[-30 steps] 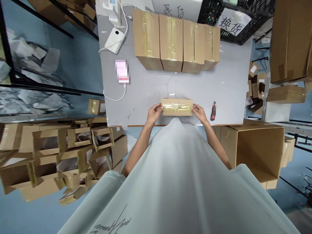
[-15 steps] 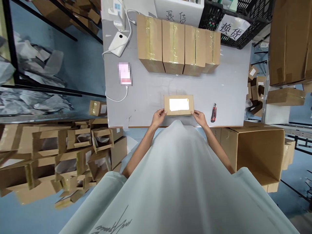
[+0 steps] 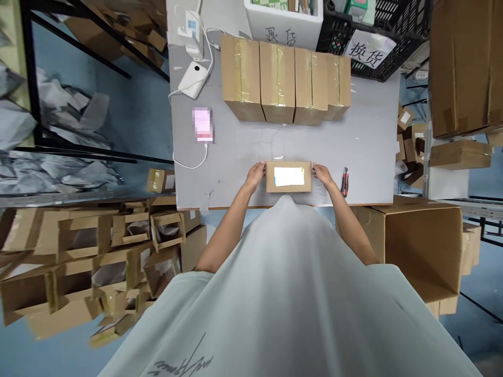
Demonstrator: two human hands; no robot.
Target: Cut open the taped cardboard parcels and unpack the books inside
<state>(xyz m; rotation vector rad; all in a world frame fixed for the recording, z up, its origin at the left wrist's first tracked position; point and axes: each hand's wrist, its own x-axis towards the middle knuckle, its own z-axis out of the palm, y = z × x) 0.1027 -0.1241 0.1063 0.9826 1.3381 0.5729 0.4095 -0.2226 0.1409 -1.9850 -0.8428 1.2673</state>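
Note:
A small cardboard box (image 3: 289,187) with a white label (image 3: 289,177) on its upper face is held between my two hands, close to the table's front edge. My left hand (image 3: 257,174) has its fingers closed at the box's left end. At the opposite end, the fingers of my right hand (image 3: 323,174) are closed against the right side. The fingertips partly disappear behind the box's edges. A red and black utility knife (image 3: 345,182) lies on the table (image 3: 236,146), to the right of my right hand.
Several taped cardboard boxes (image 3: 277,78) stand in a row at the back. Behind them are a white bin (image 3: 286,26) and a black crate (image 3: 377,70). A phone (image 3: 203,123) and power bank (image 3: 193,79) with cables lie left. A large open carton (image 3: 422,251) stands right.
The box now appears slightly lower in view, and my fingers have shifted from its lower corners up along its sides. The whole view has also shifted a little.

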